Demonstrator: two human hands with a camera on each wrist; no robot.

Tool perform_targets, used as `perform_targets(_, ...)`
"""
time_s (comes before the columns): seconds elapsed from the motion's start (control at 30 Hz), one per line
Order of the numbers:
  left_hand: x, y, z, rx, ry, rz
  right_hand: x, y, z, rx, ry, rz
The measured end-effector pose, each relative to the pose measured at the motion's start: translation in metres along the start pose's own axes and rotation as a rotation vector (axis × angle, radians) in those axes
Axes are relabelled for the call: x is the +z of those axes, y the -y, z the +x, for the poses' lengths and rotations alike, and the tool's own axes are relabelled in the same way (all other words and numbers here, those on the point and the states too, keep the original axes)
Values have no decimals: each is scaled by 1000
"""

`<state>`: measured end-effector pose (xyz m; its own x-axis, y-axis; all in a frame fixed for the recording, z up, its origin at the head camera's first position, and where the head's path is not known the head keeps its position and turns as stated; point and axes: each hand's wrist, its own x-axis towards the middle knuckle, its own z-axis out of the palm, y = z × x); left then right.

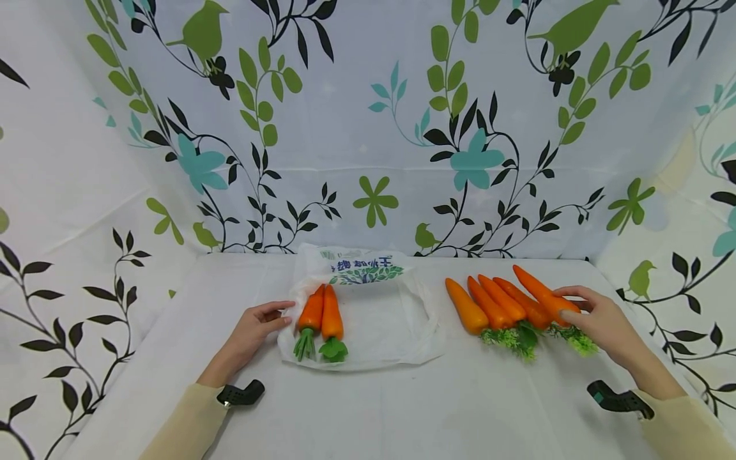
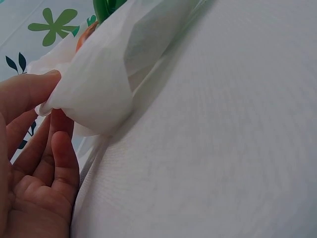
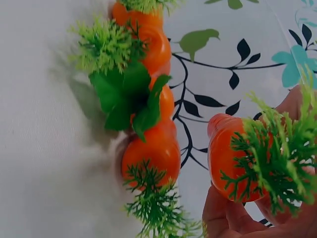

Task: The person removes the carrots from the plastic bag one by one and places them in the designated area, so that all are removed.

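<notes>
White plastic bag (image 1: pixel 391 326) on a worktop (image 1: pixel 379 415). The left hand (image 1: pixel 253 332) pinches the bag's left edge. Two carrots (image 1: pixel 311 313) lie side by side within the bag's left half, green ends nearest the viewer. Right of the bag, the right hand (image 1: pixel 604 322) grips a single carrot (image 1: pixel 536 289), just beside a row of four others (image 1: pixel 491 308).

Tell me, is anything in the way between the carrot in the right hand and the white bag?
Yes: four other carrots lie side by side between the held carrot and the white bag. Past them, nothing visible blocks the way. Lifting it over them might work.
</notes>
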<state>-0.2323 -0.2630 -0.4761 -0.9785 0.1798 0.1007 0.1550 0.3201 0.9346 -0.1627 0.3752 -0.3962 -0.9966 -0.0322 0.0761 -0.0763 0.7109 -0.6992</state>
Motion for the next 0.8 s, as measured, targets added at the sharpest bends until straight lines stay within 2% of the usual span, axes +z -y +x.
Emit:
perform_targets(0.23, -1, 1, 0, 11, -3, -2, -5, -12, 6, 24, -11, -14)
perform_targets(0.8, -1, -2, -1, -16, 0, 41, -4, -38, 19, 80, 6, -18)
